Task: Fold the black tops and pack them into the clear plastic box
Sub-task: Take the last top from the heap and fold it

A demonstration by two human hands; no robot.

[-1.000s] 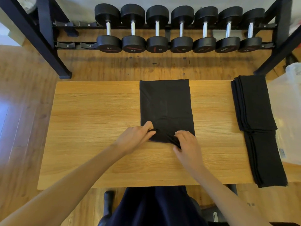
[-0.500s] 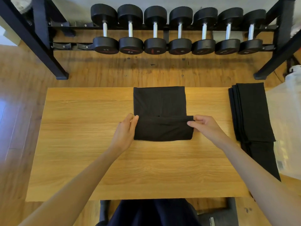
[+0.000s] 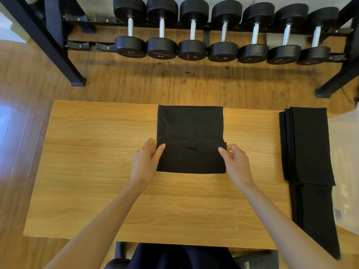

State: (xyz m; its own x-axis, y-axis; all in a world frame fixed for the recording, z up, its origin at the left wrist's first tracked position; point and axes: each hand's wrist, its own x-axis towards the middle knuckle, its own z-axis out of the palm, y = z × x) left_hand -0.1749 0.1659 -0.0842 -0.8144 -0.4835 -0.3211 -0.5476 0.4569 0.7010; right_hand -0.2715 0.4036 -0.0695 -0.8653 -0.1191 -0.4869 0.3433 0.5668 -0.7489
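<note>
- The left hand (image 3: 146,161) reaches in from the lower left, forearm stretched over the light wooden table (image 3: 93,171), and pinches the left edge of the folded-up flap of the black fabric top (image 3: 190,140) between thumb and forefinger.
- The right hand (image 3: 236,163) comes in from the lower right, mirrored, with thumb and forefinger pinching the flap's right edge; its other fingers are curled below.
- The black fabric top lies flat in the middle of the table's far half, its near part doubled up over itself so the fold line runs along the near side.
- A stack of long folded black garments (image 3: 307,148) lies along the table's right end, well apart from the top, with its near end hanging past the table edge.
- The clear plastic box (image 3: 345,167) sits just beside that stack at the right border; it is only partly in view, and what is inside cannot be told.
- Beyond the table, a black metal rack (image 3: 58,43) holds a row of black dumbbells (image 3: 223,32) above the wooden floor.
</note>
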